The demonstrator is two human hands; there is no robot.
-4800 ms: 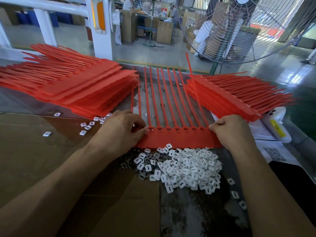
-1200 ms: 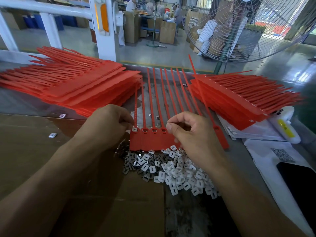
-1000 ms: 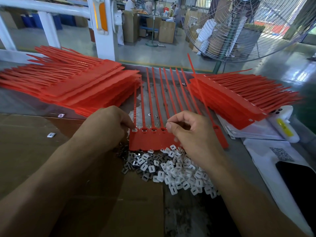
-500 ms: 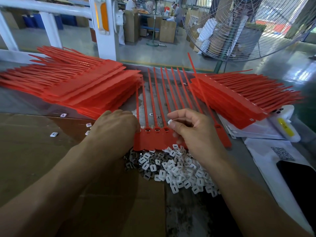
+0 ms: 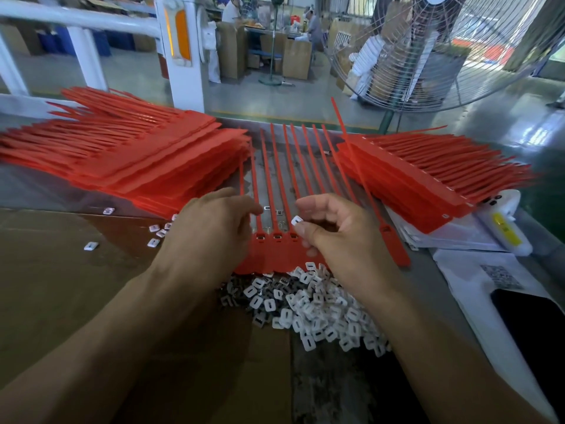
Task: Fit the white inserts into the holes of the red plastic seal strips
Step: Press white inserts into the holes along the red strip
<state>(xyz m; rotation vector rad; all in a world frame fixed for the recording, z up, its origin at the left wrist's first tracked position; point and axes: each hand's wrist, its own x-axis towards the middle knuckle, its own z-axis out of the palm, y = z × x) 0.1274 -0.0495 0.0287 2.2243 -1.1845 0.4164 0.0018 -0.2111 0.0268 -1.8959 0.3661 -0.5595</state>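
You are midway through loading one red seal strip (image 5: 275,255), which lies flat on the counter (image 5: 351,393) between your hands with its long tails pointing away from you. Your right hand (image 5: 339,237) hovers just above the strip's head, thumb and forefinger pinching a single white insert (image 5: 296,221), the other fingers loosely curled beneath. Three holes to the left of that pinch look already filled. Your left hand (image 5: 211,231) lies knuckles-up over the strip's left end, its fingers bent forward toward the tails; whether they pinch a tail or only press down, I cannot tell. The next move, as I judge it, is to lower the insert squarely onto the next open hole and push it home while the left hand steadies the strip. The pile of inserts (image 5: 315,307) sits just in front of the strip, near your wrists, with stacks of red strips (image 5: 137,157) off to either side.
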